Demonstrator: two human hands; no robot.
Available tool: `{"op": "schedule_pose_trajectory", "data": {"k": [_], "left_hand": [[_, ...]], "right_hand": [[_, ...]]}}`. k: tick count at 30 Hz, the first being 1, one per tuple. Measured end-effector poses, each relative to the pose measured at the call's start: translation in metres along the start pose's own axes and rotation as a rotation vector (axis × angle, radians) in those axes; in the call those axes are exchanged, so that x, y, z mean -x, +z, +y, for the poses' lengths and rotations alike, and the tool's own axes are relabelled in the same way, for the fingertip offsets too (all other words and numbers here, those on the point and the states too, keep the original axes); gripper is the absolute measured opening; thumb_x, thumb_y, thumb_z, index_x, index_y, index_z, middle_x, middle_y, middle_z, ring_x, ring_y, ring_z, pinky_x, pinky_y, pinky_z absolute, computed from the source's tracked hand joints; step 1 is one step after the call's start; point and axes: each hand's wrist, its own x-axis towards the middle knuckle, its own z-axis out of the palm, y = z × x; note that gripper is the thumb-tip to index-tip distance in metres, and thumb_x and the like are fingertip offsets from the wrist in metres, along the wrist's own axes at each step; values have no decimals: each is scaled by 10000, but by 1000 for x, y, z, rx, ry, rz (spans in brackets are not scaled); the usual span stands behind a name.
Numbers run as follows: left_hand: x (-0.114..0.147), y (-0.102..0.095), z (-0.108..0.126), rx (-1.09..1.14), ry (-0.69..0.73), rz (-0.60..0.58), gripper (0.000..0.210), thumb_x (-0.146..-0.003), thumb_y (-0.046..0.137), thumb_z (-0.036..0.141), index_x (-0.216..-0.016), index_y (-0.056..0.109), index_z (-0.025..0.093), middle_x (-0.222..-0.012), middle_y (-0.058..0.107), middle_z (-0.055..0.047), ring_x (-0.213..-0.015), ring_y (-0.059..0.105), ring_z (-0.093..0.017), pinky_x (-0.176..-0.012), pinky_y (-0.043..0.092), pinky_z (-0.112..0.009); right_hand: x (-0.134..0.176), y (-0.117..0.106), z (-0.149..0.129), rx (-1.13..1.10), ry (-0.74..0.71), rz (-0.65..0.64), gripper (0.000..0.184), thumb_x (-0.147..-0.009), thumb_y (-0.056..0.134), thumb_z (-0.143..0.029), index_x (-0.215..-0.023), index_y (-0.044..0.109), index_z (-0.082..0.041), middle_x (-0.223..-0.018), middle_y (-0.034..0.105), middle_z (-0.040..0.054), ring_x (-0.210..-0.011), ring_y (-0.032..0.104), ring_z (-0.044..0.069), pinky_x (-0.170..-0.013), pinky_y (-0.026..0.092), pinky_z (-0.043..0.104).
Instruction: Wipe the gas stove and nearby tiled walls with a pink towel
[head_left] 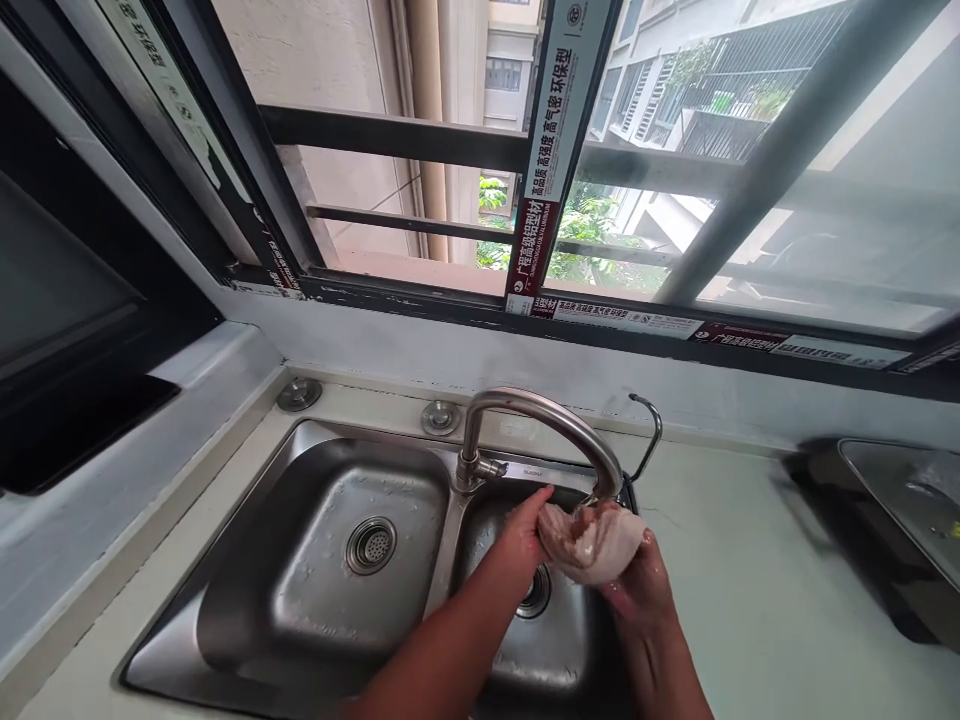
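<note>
Meat [594, 550] just under faucet [553, 406] spout, between left hand [525, 528] and right hand [646, 582], fingers clamped on it.

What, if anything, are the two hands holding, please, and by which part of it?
The left hand holds the raw meat by its left side, the right hand by its right side, below the faucet.

Satin metal faucet [544, 403], shiny metal sink [447, 550], smooth countertop [750, 590], moist glossy meat [600, 550].
</note>
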Motion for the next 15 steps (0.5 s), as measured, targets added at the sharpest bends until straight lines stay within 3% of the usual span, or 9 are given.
{"op": "schedule_pose_trajectory", "data": {"k": [6,10,12,15], "left_hand": [[-6,2,7,-87,74,5,272,-775,813,385,-699,669,168,-610,699,-23,-729,733,-227,-816,563,-339],[21,-2,5,-158,79,-123,347,-798,808,415,-994,760,133,-908,789,-95,-974,743,-271,-980,523,-402],[33,-3,4,-181,87,-199,470,-813,788,479,-1135,748,138,-1077,783,-120,-1128,703,-291,-1060,479,-420],[39,-1,4,-215,90,-299,635,-730,842,542,-1204,728,135,-1162,764,-149,-1245,643,-330,-1108,445,-430]], "right_hand": [[0,5,-19,-57,49,26,444,-620,870,-625,-873,735,-287,-839,720,1,-773,678,214,-885,583,443],[-34,-5,-39,135,-75,130,402,-680,809,-601,-846,726,-244,-826,723,21,-774,676,223,-781,590,383],[-57,-12,-42,286,-55,213,417,-660,795,-613,-757,694,-220,-724,700,25,-755,675,237,-752,587,378],[-79,-18,-34,425,-3,273,457,-583,831,-622,-675,654,-210,-633,677,39,-786,694,278,-742,589,397]]}}
